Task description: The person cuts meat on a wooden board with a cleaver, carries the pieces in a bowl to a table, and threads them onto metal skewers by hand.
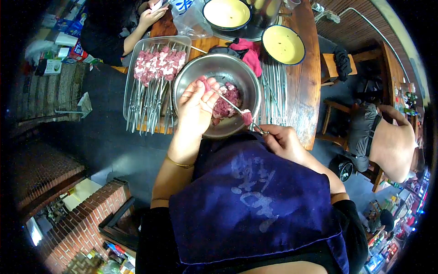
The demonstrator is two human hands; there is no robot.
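Round wooden desk (305,86), dark brown, worn surface. Directly on it: steel bowl (196,75) of raw meat at near edge; clear tray (132,68) of loaded skewers to its left; bare metal skewers (275,93) to its right; red cloth (248,52) behind; two yellow enamel bowls (283,44) farther back.

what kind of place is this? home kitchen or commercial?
Likely a food stall or small eatery's prep table, not a home kitchen: a tray of many finished meat skewers, a steel bowl of cut meat, a pile of bare skewers, and shop shelves at the edge.
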